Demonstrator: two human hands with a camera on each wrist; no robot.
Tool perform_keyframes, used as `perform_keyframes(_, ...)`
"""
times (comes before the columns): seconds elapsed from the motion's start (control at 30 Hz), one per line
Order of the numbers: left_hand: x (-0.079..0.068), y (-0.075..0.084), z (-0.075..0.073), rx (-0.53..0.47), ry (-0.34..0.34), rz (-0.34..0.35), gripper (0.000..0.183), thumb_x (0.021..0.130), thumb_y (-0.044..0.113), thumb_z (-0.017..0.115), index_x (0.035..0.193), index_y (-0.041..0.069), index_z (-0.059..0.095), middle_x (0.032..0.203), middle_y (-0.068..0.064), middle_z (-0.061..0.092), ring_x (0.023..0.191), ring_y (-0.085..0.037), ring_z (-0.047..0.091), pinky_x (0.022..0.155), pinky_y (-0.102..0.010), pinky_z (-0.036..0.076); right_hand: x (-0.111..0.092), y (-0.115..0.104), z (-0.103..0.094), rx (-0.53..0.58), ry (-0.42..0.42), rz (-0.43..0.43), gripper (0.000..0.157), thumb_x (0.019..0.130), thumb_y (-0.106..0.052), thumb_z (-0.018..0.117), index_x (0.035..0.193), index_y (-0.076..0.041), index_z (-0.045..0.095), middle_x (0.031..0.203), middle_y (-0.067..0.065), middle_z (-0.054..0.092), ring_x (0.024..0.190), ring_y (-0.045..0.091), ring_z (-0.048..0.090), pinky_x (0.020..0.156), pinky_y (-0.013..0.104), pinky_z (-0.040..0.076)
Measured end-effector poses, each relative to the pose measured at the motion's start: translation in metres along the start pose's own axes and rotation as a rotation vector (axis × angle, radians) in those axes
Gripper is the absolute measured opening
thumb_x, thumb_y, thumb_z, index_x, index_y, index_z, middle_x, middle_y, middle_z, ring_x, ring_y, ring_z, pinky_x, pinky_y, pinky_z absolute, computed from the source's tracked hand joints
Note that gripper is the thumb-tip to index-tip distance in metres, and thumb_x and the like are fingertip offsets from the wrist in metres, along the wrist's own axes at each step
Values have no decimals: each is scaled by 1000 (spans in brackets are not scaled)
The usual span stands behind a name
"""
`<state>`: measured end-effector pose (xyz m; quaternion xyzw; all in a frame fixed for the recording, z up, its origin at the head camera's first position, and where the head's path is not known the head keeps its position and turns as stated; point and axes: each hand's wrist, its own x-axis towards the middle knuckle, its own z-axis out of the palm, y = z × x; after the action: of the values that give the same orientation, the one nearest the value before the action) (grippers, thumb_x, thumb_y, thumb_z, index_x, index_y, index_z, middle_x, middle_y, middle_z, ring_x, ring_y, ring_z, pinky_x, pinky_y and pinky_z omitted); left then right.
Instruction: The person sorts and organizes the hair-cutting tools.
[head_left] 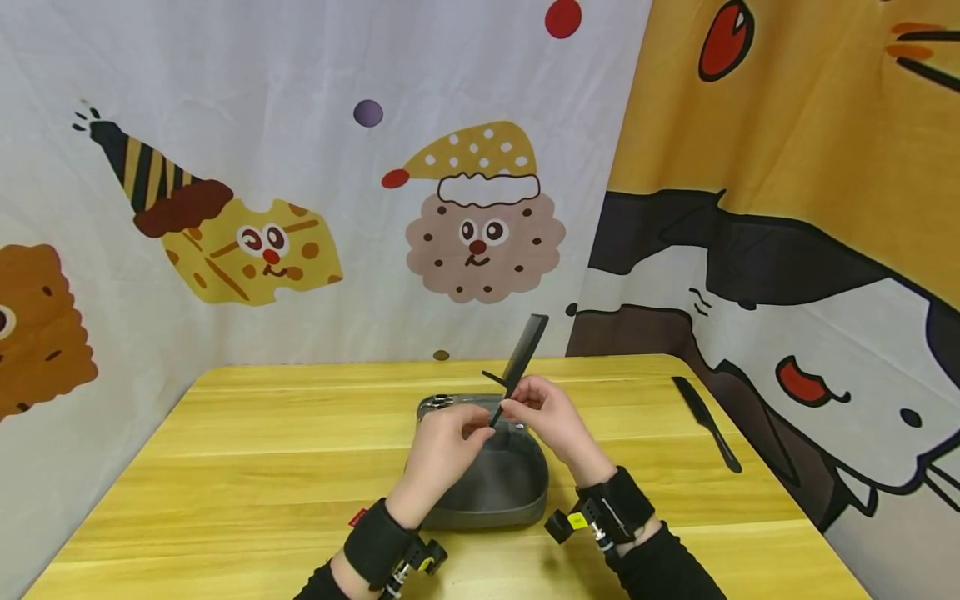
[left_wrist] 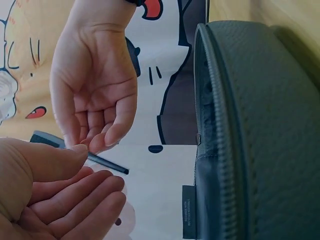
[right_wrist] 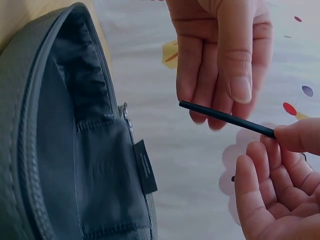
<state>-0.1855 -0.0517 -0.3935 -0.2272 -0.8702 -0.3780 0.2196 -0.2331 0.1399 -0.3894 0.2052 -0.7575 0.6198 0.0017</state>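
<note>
My right hand (head_left: pixel 551 412) pinches a black comb (head_left: pixel 525 348) by its thin tail between thumb and fingers. The comb slants up and away over the pouch, its toothed part at the top and a short crosspiece sticking out below the teeth. In the right wrist view the tail (right_wrist: pixel 227 118) runs across in front of the left hand's fingers. My left hand (head_left: pixel 448 442) is close at the tail's end, fingers relaxed and thumb apart from the tail. Below both hands lies a dark grey zip pouch (head_left: pixel 498 518), opened, with its dark lining (right_wrist: pixel 107 175) showing.
Metal loops (head_left: pixel 441 402), like scissor handles, show at the pouch's far left side. A long black handled thing (head_left: pixel 705 423) with a broad flat end lies at the table's right. A printed curtain (head_left: pixel 300 100) hangs behind the wooden table (head_left: pixel 247 483).
</note>
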Motion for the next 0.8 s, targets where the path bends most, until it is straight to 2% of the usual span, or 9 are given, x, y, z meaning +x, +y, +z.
perform_keyframes(0.23,-2,-2,4,-55,50,-10,15,85,9,78,100,7,76,90,-3,72,79,-16,68,69,-29,55,-1,1,5,-2,-9,8,13,93,-4,68,93,4,58,86,11,66,83,37,65,77,35,57)
perform_keyframes(0.37,-2,-4,5,-90,58,-25,14,84,8,79,98,8,76,87,-2,72,76,-15,67,67,-28,55,-2,1,7,16,-34,5,14,93,-5,68,93,5,58,86,11,65,83,37,64,79,40,56)
perform_keyframes(0.47,-2,-5,5,-116,50,-51,12,85,8,78,97,9,76,86,-2,72,75,-15,66,66,-26,54,-3,-1,7,27,-52,1,14,94,-5,68,93,5,58,87,11,64,82,31,64,80,45,55)
perform_keyframes(0.57,-2,-6,4,-148,34,-79,11,86,9,77,97,9,76,86,-1,72,75,-15,66,66,-25,54,-4,-2,8,24,-66,-6,14,94,-5,67,93,6,58,87,12,64,80,25,64,79,42,54)
perform_keyframes(0.67,-2,-7,4,-173,16,-96,9,86,8,77,96,9,76,85,0,71,74,-14,66,66,-25,54,-5,-1,9,18,-75,-1,14,94,-5,67,93,5,58,88,13,64,81,23,64,78,36,52)
perform_keyframes(0.8,-2,-10,5,-175,1,-96,8,86,7,77,93,9,76,83,1,71,72,-13,65,65,-25,53,-5,1,8,24,-91,5,14,95,-6,66,94,5,58,88,12,65,82,23,65,81,40,53)
